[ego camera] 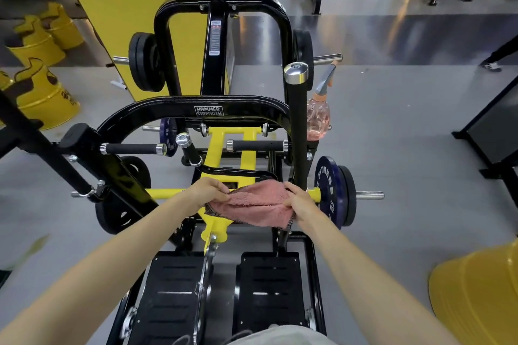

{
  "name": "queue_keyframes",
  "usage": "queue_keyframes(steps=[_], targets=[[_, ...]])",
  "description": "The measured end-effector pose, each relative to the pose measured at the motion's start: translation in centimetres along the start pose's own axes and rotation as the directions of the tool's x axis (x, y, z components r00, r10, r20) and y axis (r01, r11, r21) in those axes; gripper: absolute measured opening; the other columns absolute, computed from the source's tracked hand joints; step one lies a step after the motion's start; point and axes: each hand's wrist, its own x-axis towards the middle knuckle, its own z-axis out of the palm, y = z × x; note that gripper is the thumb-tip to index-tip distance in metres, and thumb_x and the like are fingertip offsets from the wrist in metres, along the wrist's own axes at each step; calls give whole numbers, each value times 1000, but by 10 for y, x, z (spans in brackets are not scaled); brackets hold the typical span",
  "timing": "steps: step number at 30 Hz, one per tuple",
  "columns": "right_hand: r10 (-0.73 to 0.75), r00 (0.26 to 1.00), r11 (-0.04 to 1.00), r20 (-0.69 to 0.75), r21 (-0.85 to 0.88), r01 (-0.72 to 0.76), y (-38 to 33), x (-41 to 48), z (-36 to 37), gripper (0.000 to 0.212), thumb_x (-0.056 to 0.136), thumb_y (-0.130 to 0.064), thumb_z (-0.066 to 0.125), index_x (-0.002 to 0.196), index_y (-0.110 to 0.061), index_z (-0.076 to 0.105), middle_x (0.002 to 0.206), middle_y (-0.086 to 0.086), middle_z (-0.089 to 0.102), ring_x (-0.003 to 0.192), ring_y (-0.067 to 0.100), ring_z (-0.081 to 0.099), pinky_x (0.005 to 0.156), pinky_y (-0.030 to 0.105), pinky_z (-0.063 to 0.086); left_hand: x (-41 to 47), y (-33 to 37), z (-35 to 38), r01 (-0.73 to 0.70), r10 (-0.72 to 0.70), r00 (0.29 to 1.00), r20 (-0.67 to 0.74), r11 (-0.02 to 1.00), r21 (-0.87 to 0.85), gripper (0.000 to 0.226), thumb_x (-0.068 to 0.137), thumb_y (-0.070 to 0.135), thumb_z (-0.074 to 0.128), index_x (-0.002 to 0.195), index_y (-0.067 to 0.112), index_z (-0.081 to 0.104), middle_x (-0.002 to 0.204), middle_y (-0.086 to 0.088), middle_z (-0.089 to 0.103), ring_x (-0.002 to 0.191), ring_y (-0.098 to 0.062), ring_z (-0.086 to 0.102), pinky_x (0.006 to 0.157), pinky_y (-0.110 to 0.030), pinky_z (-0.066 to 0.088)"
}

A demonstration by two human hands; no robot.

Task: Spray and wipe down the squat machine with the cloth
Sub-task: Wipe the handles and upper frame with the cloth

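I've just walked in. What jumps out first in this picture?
In the middle, the left hand and the right hand hold a pink cloth between them, over the yellow crossbar of the black squat machine. A clear pink spray bottle sits just right of the machine's tall upright post, and yellow barrels stand on the floor at far left.

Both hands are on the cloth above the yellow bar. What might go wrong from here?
1. The bottle seems perched on the machine beside the black post; a bump while wiping there could topple it.
2. The cloth hangs loose between the left hand and right hand; its lower edge could snag on the bracket below the yellow bar.
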Motion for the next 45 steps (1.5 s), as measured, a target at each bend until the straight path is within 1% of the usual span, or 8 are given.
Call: queue_keyframes(steps=[8, 13, 17, 24, 28, 31, 37, 45], targets=[[-5, 1000, 996, -11, -94, 4, -2, -7, -8, 44, 88, -17, 67, 131, -14, 56, 126, 0, 56, 109, 15, 53, 85, 22, 43, -6, -1, -9, -33, 54, 992, 118, 985, -170, 19, 87, 10, 65, 73, 17, 54, 72, -7, 54, 65, -20, 50, 59, -31, 35], [220, 973, 878, 74, -449, -164, 0, -19, 0, 41, 87, -39, 67, 114, -8, 63, 114, 0, 63, 103, 16, 58, 83, 23, 43, -14, 16, 0, -133, 145, 973, 180, 988, -77, 8, 86, 17, 67, 84, 19, 60, 88, -15, 61, 75, -25, 55, 59, -30, 37], [265, 942, 894, 207, -420, -159, 4, -24, 10, 20, 86, -23, 70, 102, -12, 65, 103, 0, 66, 95, 13, 59, 86, 29, 47, -17, 28, 5, -205, 217, 952, 215, 976, -76, 10, 90, 9, 63, 87, 18, 66, 88, -15, 69, 79, -28, 65, 72, -35, 50], [27, 922, 925, 387, -359, 123, 2, -13, 32, 84, 68, 6, 67, 136, -39, 44, 150, 6, 29, 137, 29, 31, 103, 36, 37, -31, 44, 13, -257, 215, 875, 434, 965, 40, 8, 91, 7, 62, 94, 12, 67, 93, -9, 69, 84, -19, 66, 75, -28, 53], [-75, 927, 656, 367, -682, 323, 4, -5, 42, 29, 61, -27, 77, 85, -18, 64, 106, 8, 59, 105, 26, 55, 90, 38, 45, -32, 44, 12, -258, 204, 912, 356, 960, 110, 11, 89, 3, 62, 90, 11, 70, 88, -5, 70, 82, -15, 65, 76, -27, 53], [-286, 925, 408, 251, -842, 354, 8, -4, 31, 37, 75, -38, 76, 62, -12, 53, 71, 6, 54, 70, 22, 51, 61, 30, 34, -28, 37, -2, -234, 197, 958, 207, 957, 174, 11, 88, 5, 65, 86, 11, 73, 86, -4, 70, 81, -16, 65, 80, -33, 54], [-195, 971, 772, 141, -588, 240, 8, -3, 4, 31, 83, -28, 72, 69, -7, 55, 72, 13, 48, 65, 15, 53, 70, 22, 49, -29, 26, -12, -147, 188, 970, -152, 958, 246, 10, 85, 1, 68, 78, 9, 68, 70, -5, 61, 56, -7, 56, 49, -14, 45], [-194, 978, 905, 78, -370, 209, -12, -16, 43, 17, 96, -27, 54, 86, -14, 55, 98, 8, 62, 93, 26, 65, 81, 44, 57, -25, 23, 28, 14, 75, 927, -368, 972, 234, 16, 86, 4, 57, 71, 12, 55, 67, -11, 59, 57, -29, 56, 59, -43, 55]])
